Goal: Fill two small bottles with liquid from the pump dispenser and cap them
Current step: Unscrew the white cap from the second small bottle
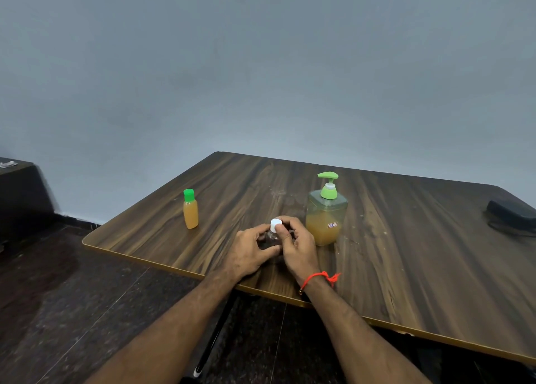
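A small clear bottle (272,238) stands on the wooden table (406,253), and it looks empty. My left hand (251,253) grips its body. My right hand (295,244) pinches its white cap (275,225) on top of the neck. Right behind my right hand stands the pump dispenser (326,209), a square clear bottle with a green pump, about half full of orange liquid. Further left, a second small bottle (190,209) with a green cap stands upright, full of orange liquid.
A dark flat object (512,217) lies at the table's right edge. The near table edge runs diagonally just below my wrists. A dark cabinet (20,192) stands at the left by the wall. A dark stone floor lies below.
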